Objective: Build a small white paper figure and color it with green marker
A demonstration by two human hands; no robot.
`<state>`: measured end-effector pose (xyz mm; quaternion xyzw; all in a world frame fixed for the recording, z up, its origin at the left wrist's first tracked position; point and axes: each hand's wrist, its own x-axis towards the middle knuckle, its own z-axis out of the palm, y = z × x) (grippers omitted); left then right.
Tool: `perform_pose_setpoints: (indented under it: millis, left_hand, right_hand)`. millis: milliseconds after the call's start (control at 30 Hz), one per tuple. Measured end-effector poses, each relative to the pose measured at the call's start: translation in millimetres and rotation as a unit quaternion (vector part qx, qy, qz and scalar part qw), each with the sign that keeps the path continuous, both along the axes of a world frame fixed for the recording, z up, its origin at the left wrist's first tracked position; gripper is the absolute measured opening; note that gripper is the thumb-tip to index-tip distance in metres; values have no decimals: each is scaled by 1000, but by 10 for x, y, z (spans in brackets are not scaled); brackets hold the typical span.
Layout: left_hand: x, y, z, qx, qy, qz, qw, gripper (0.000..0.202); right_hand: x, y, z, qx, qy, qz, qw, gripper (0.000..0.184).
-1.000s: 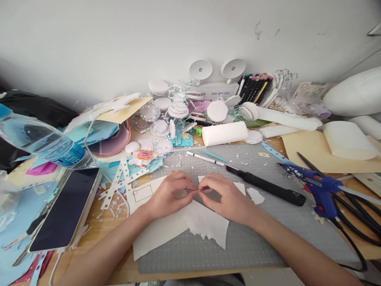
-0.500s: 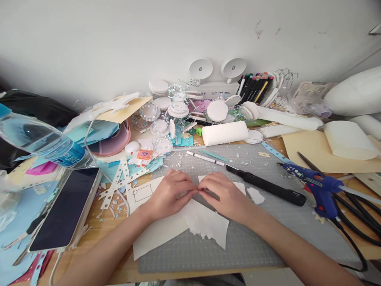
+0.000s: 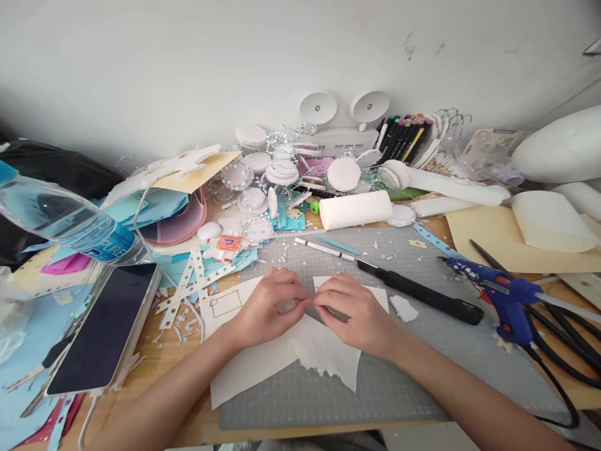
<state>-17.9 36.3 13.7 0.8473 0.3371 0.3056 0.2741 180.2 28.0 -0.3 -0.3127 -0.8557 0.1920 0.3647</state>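
Note:
My left hand is closed in a pinch, thumb against fingertips, over white paper. Facing it, my right hand is pinched the same way, its fingertips almost meeting those of the left. Anything between the fingertips is too small or hidden to make out. Beneath both hands lies a white sheet of paper, with a pen-drawn rectangle on its left part. A torn, ragged-edged piece of paper lies on the sheet's right side. Just beyond my right hand is a small torn scrap.
A grey cutting mat covers the table's middle. Right lie a black utility knife, a blue glue gun and black scissors. Left are a phone and a water bottle. A white roll lies behind.
My fingertips have moved slightly apart, the right hand shifting a little to the right. The paper and the surrounding things have stayed in place.

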Motion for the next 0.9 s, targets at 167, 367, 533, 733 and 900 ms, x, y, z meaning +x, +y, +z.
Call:
perform_pose_setpoints:
  millis: [167, 367, 533, 733, 900]
  left_hand:
    - [17, -12, 37, -74, -34, 5, 997, 14]
    - [15, 25, 39, -127, -31, 26, 991, 15]
    - [-42, 101, 47, -108, -48, 101, 988, 17]
    - [-184, 159, 192, -60, 45, 107, 991, 22]
    - [-421, 113, 269, -22, 169, 74, 982, 15]
  right_hand:
    - [-26, -21, 37, 2, 12, -7, 1000, 15]
    - [-13, -56, 102, -27, 44, 9, 999, 16]
    - [31, -48, 183, -127, 93, 12, 987, 11]
    - [81, 14, 175, -243, 151, -39, 957, 8]
    - [83, 53, 162, -345, 206, -51, 914, 12]
